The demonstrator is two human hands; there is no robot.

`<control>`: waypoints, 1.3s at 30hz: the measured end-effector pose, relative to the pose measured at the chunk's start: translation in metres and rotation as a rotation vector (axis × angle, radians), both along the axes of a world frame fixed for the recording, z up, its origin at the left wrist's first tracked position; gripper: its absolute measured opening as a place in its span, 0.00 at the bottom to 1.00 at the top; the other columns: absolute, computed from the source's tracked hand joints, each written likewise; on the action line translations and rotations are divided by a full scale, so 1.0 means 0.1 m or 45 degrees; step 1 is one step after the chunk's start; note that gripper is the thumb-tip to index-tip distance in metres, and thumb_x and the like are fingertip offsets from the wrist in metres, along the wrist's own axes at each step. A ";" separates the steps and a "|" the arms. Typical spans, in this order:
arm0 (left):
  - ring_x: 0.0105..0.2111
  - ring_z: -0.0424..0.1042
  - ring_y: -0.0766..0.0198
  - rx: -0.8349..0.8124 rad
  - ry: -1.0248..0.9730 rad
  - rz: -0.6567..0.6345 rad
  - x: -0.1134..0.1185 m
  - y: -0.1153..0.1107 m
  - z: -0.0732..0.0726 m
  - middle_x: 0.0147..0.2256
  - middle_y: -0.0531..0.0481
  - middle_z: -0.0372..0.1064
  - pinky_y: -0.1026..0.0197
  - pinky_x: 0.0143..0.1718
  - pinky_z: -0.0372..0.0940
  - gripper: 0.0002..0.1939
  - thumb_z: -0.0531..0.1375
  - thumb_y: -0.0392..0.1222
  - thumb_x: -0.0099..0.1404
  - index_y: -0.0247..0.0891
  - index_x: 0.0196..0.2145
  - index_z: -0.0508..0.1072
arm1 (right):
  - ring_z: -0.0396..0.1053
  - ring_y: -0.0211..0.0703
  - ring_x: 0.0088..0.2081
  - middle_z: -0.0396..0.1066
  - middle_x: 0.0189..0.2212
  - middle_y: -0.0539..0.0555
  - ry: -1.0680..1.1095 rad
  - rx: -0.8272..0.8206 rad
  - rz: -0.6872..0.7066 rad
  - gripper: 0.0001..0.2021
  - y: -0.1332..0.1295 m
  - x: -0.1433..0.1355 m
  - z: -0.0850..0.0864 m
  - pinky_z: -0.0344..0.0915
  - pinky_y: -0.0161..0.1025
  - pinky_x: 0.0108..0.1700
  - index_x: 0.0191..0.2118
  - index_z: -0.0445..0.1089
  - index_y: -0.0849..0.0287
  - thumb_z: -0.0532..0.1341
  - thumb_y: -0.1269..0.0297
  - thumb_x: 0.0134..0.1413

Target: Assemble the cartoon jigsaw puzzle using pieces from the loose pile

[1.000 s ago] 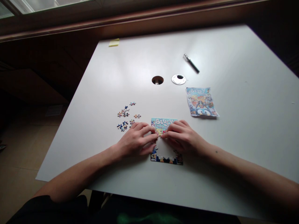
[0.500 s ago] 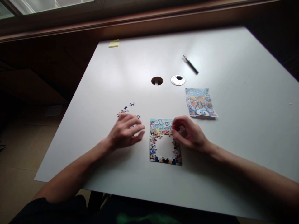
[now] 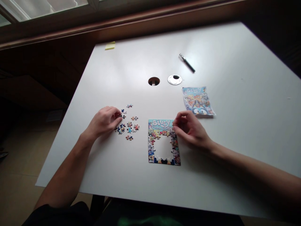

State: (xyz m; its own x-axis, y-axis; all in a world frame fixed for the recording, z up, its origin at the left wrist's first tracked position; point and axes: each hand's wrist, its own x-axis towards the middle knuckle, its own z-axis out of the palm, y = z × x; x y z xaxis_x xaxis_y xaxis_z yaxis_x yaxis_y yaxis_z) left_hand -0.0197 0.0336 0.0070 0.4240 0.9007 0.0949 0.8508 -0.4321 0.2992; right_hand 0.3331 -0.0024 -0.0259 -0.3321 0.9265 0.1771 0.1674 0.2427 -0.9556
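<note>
A partly filled jigsaw puzzle [image 3: 152,135] lies in front of me, its border joined around a bare middle. Several loose puzzle pieces [image 3: 129,129] are spread to its left. At the left edge of those pieces is my left hand [image 3: 105,121], thumb and forefinger nearly together at a piece; whether they grip it is too small to tell. My right hand [image 3: 191,129] is at the puzzle's upper right edge, fingers curled and fingertips pinched close together; anything between them is too small to make out. A creased picture sheet [image 3: 198,101] lies beyond my right hand.
On the white table [image 3: 131,175] are a black marker [image 3: 187,63], a round silver cover [image 3: 174,79], and a round cable hole [image 3: 154,81]. A yellow sticky note [image 3: 110,45] is at the far left corner. A window is behind the table.
My left hand has moved left, from beside the puzzle to the left side of the loose pieces, uncovering more of them. My right hand stays at the puzzle's edge. The view has shifted slightly.
</note>
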 end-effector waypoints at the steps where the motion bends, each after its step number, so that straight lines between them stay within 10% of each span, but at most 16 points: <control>1: 0.35 0.69 0.60 -0.018 -0.023 0.002 -0.02 0.01 0.01 0.34 0.49 0.71 0.58 0.40 0.63 0.09 0.59 0.45 0.63 0.39 0.39 0.72 | 0.64 0.40 0.32 0.64 0.32 0.50 -0.002 0.000 0.002 0.13 0.00 0.00 0.00 0.64 0.40 0.32 0.44 0.58 0.54 0.61 0.70 0.56; 39: 0.31 0.71 0.66 -0.282 -0.457 0.139 -0.24 0.02 0.02 0.32 0.49 0.72 0.64 0.33 0.68 0.10 0.63 0.44 0.57 0.36 0.32 0.68 | 0.65 0.40 0.30 0.65 0.30 0.50 -0.119 0.076 -0.015 0.12 0.00 0.03 0.01 0.63 0.39 0.30 0.43 0.60 0.54 0.61 0.70 0.54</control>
